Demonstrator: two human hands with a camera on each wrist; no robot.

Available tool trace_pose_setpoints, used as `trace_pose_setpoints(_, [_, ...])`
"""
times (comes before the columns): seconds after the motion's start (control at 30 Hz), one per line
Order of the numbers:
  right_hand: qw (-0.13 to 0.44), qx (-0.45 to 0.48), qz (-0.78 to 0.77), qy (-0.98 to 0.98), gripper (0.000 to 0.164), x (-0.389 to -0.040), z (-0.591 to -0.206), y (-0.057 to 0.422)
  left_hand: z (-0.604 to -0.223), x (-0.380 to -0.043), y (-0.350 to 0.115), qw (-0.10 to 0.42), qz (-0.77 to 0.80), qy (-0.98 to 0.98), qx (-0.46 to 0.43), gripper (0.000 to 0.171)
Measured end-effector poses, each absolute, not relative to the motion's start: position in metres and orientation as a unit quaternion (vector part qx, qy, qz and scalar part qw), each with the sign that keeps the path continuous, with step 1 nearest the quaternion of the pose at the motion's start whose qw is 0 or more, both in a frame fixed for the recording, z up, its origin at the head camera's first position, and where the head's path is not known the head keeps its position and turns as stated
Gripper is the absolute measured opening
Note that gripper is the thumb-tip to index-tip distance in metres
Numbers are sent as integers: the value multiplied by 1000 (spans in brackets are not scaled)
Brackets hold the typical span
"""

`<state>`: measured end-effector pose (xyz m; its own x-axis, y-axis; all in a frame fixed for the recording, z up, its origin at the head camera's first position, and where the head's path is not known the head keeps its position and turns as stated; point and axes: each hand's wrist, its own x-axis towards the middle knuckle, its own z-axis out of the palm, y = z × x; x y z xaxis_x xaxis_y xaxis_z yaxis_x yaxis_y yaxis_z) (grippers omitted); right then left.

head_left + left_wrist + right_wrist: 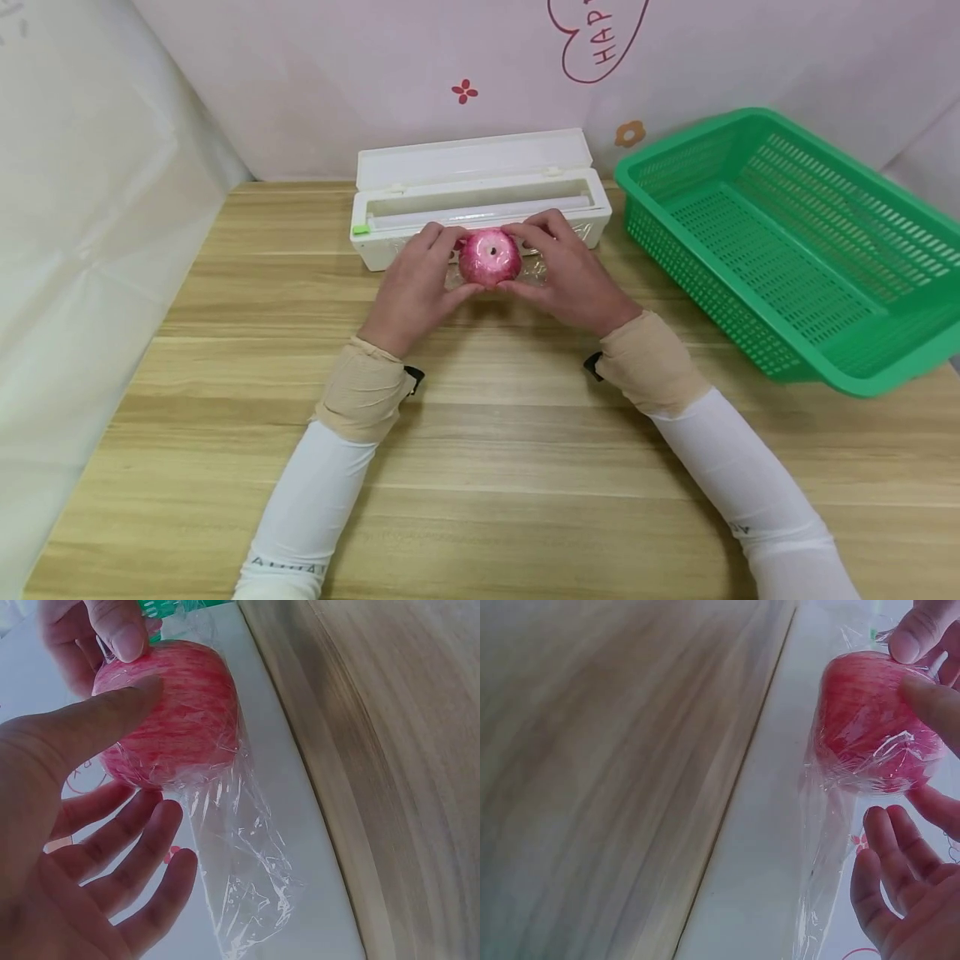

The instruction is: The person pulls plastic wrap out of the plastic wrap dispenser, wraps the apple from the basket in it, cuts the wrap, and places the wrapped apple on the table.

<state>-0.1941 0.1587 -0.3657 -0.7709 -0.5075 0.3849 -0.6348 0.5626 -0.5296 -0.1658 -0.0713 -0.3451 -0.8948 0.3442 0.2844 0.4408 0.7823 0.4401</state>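
At the centre of the head view, just in front of the white box (372, 251), a red apple (490, 258) is held between two hands. The left hand (416, 292) has its thumb and forefinger on one side of it, and the right hand (577, 279) grips the other side in the same way; in both wrist views, the remaining fingers stand spread below the fruit. Clear film (244, 862) lies over the apple's skin, creased and shiny, and a loose tail of it hangs off toward the lower part of the left wrist view. The step in hand looks to be wrapping, with the apple partly covered. The next move probably calls for keeping one hand firm on the apple while the other gathers the loose tail, folds it snugly over and presses it flat; pulling hard could tear it. Whether the film joins the roll (480, 212) in the box cannot be told. The green basket (693, 277), at the right of the head view, seems a likely place for it afterwards.
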Motion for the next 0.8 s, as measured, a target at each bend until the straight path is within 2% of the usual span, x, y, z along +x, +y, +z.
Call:
trace_pose_setpoints(0.5, [104, 311, 361, -873, 61, -195, -361, 159, -340, -163, -72, 91, -286, -933, -197, 68])
trace_pose_setpoints(0.8, [132, 294, 304, -896, 59, -195, -362, 157, -340, -162, -71, 68, -275, -942, -181, 70])
